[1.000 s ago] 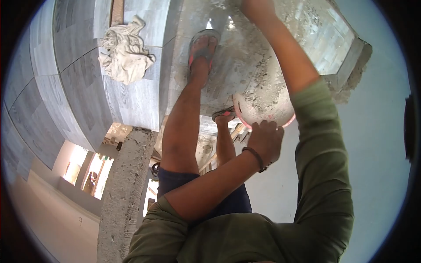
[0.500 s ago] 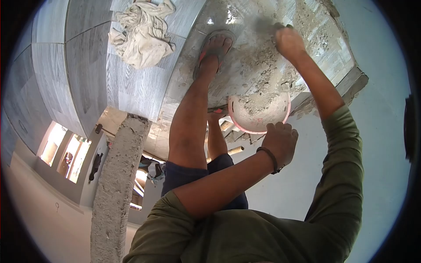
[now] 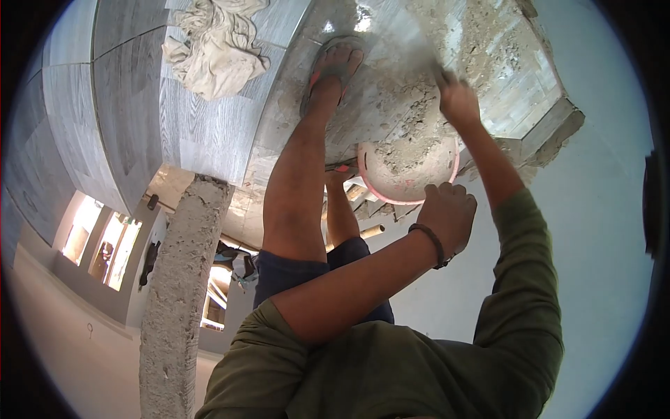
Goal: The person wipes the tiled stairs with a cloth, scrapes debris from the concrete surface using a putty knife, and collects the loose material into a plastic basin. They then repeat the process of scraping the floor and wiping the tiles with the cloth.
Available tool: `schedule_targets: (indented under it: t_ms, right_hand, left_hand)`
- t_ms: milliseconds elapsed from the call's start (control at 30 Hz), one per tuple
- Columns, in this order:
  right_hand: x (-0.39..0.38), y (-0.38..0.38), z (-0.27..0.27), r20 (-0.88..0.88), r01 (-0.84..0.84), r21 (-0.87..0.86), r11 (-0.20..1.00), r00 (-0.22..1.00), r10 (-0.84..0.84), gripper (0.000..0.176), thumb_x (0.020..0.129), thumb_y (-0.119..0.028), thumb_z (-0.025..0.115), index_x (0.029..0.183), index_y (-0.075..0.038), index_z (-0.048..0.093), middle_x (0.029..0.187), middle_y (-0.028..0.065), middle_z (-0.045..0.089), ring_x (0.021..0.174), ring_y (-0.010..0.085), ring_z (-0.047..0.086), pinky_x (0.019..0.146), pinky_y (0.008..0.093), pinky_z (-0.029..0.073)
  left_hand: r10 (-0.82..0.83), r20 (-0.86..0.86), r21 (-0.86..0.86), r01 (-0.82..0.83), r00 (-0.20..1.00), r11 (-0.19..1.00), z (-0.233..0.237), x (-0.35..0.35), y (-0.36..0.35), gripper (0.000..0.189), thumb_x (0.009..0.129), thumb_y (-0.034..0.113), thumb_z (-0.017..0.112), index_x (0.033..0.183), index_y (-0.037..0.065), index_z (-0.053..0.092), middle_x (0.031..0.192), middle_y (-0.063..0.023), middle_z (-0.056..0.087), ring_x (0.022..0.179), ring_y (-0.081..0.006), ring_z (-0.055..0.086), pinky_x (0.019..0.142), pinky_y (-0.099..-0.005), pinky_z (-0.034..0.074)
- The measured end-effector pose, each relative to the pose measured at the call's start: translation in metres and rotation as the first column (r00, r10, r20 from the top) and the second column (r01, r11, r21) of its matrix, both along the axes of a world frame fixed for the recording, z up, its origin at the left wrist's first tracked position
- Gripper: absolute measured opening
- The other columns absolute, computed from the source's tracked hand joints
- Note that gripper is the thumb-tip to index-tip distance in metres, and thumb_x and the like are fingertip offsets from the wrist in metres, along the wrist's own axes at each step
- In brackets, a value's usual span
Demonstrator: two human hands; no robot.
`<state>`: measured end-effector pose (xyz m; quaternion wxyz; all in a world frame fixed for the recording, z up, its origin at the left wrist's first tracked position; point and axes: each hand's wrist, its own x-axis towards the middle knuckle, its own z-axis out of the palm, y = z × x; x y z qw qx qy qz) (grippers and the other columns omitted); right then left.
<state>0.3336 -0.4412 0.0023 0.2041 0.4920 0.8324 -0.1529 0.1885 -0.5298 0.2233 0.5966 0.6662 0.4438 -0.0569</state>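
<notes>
a pale rag [image 3: 218,50] lies well left of the fingers; a pink-rimmed basin [image 3: 396,186] with grey rubble [image 3: 412,153] sits just beyond the left hand [image 3: 449,218], whose fingers curl at the rim, grip unclear; the right hand [image 3: 459,105], farther out, has fingers wrapped round a blurred tool [image 3: 427,59].

Right hand [image 3: 459,106] grips blurred tool [image 3: 427,59]; left hand [image 3: 449,218] holds pink-rimmed pan [image 3: 385,183].

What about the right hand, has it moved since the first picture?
Yes: judged against the pale cloth, the right hand has come down the view, toward the person's body.
</notes>
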Motion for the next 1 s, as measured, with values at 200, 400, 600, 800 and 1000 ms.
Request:
schedule_targets:
  t_ms: [200, 400, 600, 800, 1000]
  right_hand:
    - [-0.011, 0.043, 0.048, -0.224, 0.168, 0.017, 0.986, 0.961, -0.16, 0.061, 0.076, 0.007, 0.06, 0.133, -0.014, 0.063, 0.118, 0.0149, 0.067, 0.088, 0.0335, 0.069, 0.074, 0.0436, 0.059]
    - [-0.078, 0.2, -0.004, -0.275, 0.108, 0.17, 0.98, 0.96, -0.058, 0.036, 0.09, -0.009, 0.05, 0.121, -0.01, 0.069, 0.112, 0.0196, 0.065, 0.1, 0.0387, 0.065, 0.087, 0.0462, 0.054]
    - [0.012, 0.11, -0.008, -0.252, 0.142, 0.125, 0.982, 0.962, -0.107, 0.051, 0.079, -0.001, 0.056, 0.127, -0.017, 0.066, 0.11, 0.0188, 0.065, 0.094, 0.0397, 0.066, 0.084, 0.0481, 0.056]
    - [0.085, -0.034, 0.001, -0.136, 0.346, -0.057, 0.936, 0.927, -0.351, 0.05, 0.077, 0.001, 0.058, 0.124, -0.014, 0.066, 0.115, 0.0193, 0.065, 0.097, 0.0401, 0.067, 0.088, 0.0473, 0.055]
    - [0.069, -0.16, 0.022, -0.075, 0.565, -0.095, 0.819, 0.817, -0.572, 0.045, 0.079, 0.001, 0.053, 0.12, -0.012, 0.066, 0.112, 0.0198, 0.066, 0.09, 0.0418, 0.068, 0.081, 0.0502, 0.056]
  left_hand:
    - [-0.025, -0.01, -0.026, 0.025, 1.0, 0.999, -0.002, 0.002, 0.009, 0.036, 0.082, 0.014, 0.061, 0.116, 0.004, 0.064, 0.107, -0.0121, 0.063, 0.103, -0.0282, 0.061, 0.081, -0.0446, 0.047]
    - [-0.077, -0.054, -0.025, 0.076, 0.996, 0.997, -0.015, 0.008, -0.005, 0.036, 0.082, 0.013, 0.061, 0.117, 0.004, 0.065, 0.107, -0.0108, 0.064, 0.103, -0.0276, 0.061, 0.081, -0.0438, 0.048]
    - [-0.088, -0.06, -0.008, 0.088, 0.994, 0.996, -0.009, 0.006, -0.001, 0.036, 0.083, 0.015, 0.061, 0.117, 0.004, 0.065, 0.108, -0.0108, 0.064, 0.104, -0.0271, 0.061, 0.082, -0.0436, 0.048]
    - [-0.159, -0.048, 0.033, 0.161, 0.986, 0.986, -0.008, 0.013, -0.025, 0.037, 0.083, 0.016, 0.061, 0.118, 0.005, 0.064, 0.111, -0.0114, 0.064, 0.105, -0.0275, 0.06, 0.083, -0.0443, 0.048]
    - [-0.308, -0.052, -0.038, 0.306, 0.95, 0.951, -0.018, 0.018, -0.056, 0.042, 0.084, 0.015, 0.059, 0.125, 0.005, 0.062, 0.114, -0.0119, 0.062, 0.108, -0.0277, 0.06, 0.086, -0.0437, 0.048]
